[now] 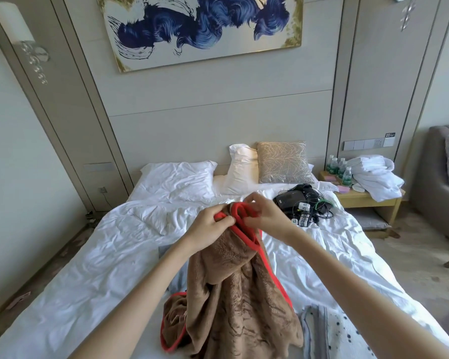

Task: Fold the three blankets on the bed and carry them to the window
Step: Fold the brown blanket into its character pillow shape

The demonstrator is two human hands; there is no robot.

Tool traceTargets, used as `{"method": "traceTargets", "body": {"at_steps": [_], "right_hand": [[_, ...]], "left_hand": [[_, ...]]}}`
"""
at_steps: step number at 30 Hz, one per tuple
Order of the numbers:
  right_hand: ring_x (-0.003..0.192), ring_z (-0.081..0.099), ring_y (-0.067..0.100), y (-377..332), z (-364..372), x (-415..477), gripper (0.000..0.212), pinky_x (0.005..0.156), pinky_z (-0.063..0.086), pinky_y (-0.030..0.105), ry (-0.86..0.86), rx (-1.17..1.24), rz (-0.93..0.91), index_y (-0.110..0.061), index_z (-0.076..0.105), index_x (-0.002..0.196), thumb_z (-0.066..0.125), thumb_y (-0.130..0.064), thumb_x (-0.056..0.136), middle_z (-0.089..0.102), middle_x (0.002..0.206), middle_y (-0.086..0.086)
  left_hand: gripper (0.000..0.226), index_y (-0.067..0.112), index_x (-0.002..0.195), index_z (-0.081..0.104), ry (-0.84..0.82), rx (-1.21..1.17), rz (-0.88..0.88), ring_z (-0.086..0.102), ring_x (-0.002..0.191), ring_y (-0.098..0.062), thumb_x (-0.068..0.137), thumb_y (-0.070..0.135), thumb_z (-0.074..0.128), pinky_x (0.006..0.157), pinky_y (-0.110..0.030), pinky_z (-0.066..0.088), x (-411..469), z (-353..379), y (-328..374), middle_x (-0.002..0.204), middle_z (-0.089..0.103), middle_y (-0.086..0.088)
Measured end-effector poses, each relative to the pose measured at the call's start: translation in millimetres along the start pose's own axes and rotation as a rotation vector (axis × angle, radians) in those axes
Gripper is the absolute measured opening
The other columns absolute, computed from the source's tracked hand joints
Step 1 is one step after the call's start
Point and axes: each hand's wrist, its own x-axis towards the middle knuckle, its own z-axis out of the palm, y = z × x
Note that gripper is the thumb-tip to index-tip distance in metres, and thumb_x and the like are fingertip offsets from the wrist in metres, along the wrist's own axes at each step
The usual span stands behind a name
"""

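Brown fleece blanket with red trim (233,294): one, hanging below both hands, its lower end on the white bed (94,255). Left hand (208,229) and right hand (265,216) each pinch its red edge. A second, pale dotted blanket (335,330) lies below the right hand.

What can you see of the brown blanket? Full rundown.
The brown blanket looks like plush fleece with a red bound edge. It is unfolded and bunched. The left hand and right hand pinch its red trim close together and hold the top up over the bed, so the cloth hangs in loose folds. Its lower part piles on the white sheet, beside a pale dotted blanket at the right.
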Motion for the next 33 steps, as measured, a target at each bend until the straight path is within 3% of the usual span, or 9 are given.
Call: {"method": "traceTargets", "body": {"at_steps": [3, 6, 9, 16, 19, 22, 25, 28, 33], "right_hand": [[0.062, 0.049, 0.009, 22.5, 11.5, -7.0, 0.022, 0.057, 0.04, 0.017, -0.037, -0.128, 0.046, -0.02, 0.054, 0.085, 0.066, -0.011, 0.069, 0.055, 0.07, -0.005], [0.057, 0.046, 0.01, 43.2, 15.9, -12.0, 0.018, 0.052, 0.036, 0.027, 0.03, -0.342, 0.042, -0.025, 0.051, 0.076, 0.063, -0.025, 0.063, 0.05, 0.063, -0.009], [0.068, 0.055, 0.021, 66.7, 16.3, -21.1, 0.023, 0.061, 0.046, 0.035, -0.025, -0.522, 0.086, -0.018, 0.057, 0.087, 0.063, -0.023, 0.066, 0.059, 0.071, -0.003], [0.087, 0.062, 0.021, 102.7, 41.6, -47.9, 0.048, 0.079, 0.048, 0.035, -0.114, -0.435, 0.274, -0.017, 0.058, 0.104, 0.079, -0.043, 0.07, 0.068, 0.094, 0.006], [0.074, 0.057, 0.019, 107.2, 40.6, -47.2, 0.028, 0.073, 0.044, 0.036, -0.003, -0.106, 0.309, -0.006, 0.062, 0.089, 0.075, -0.031, 0.082, 0.062, 0.078, 0.011], [0.069, 0.048, 0.025, 115.0, 33.3, -42.3, 0.03, 0.07, 0.037, 0.039, 0.097, -0.164, 0.222, 0.01, 0.058, 0.074, 0.074, -0.014, 0.081, 0.049, 0.069, 0.012], [0.073, 0.055, 0.022, 114.8, 26.2, -41.3, 0.016, 0.071, 0.043, 0.038, 0.301, -0.334, 0.186, -0.006, 0.065, 0.077, 0.077, -0.018, 0.077, 0.054, 0.075, -0.001], [0.073, 0.06, 0.013, 111.9, 26.1, -48.3, 0.034, 0.067, 0.047, 0.033, 0.387, -0.38, 0.147, -0.021, 0.052, 0.1, 0.077, -0.022, 0.077, 0.058, 0.083, -0.011], [0.057, 0.056, 0.034, 118.0, 39.5, -69.1, 0.021, 0.049, 0.047, 0.04, 0.356, -0.659, 0.045, -0.018, 0.037, 0.097, 0.056, -0.012, 0.09, 0.062, 0.082, 0.004]], "left_hand": [[0.012, 0.014, 0.096, 0.071, 0.073, -0.091, -0.042, 0.065, 0.084, -0.022, 0.09, 0.019, 0.062, 0.079, -0.027, 0.049, -0.7, -4.8, -2.2, 0.098, 0.069, -0.02], [0.012, 0.02, 0.091, 0.073, 0.13, -0.163, -0.045, 0.069, 0.086, -0.019, 0.091, 0.018, 0.061, 0.078, -0.024, 0.05, -0.9, -11.9, -4.8, 0.091, 0.073, -0.01], [0.017, 0.029, 0.084, 0.073, 0.216, -0.224, -0.036, 0.068, 0.079, -0.004, 0.09, 0.019, 0.061, 0.073, -0.013, 0.048, -2.9, -21.2, -9.4, 0.081, 0.073, 0.005], [0.01, 0.028, 0.078, 0.072, 0.401, -0.366, -0.096, 0.068, 0.078, -0.01, 0.079, 0.034, 0.064, 0.076, -0.027, 0.048, -1.3, -42.2, -18.0, 0.077, 0.072, 0.005], [0.01, 0.027, 0.077, 0.071, 0.416, -0.365, -0.103, 0.067, 0.079, -0.014, 0.078, 0.035, 0.065, 0.078, -0.031, 0.048, -3.1, -49.7, -21.6, 0.078, 0.071, 0.002], [0.01, 0.026, 0.077, 0.071, 0.417, -0.365, -0.117, 0.067, 0.082, -0.017, 0.08, 0.033, 0.065, 0.081, -0.035, 0.049, -5.1, -55.7, -26.4, 0.079, 0.071, 0.0], [0.009, 0.026, 0.076, 0.071, 0.417, -0.366, -0.13, 0.067, 0.081, -0.016, 0.081, 0.03, 0.065, 0.081, -0.034, 0.049, -4.8, -56.2, -29.6, 0.078, 0.071, 0.002], [0.011, 0.025, 0.075, 0.071, 0.426, -0.367, -0.153, 0.067, 0.08, -0.015, 0.084, 0.027, 0.065, 0.08, -0.032, 0.049, -2.0, -54.0, -30.4, 0.078, 0.071, 0.001], [0.013, 0.016, 0.081, 0.071, 0.438, -0.368, -0.172, 0.065, 0.084, -0.016, 0.086, 0.025, 0.064, 0.078, -0.03, 0.047, 5.0, -48.7, -28.7, 0.083, 0.07, -0.003]]}}
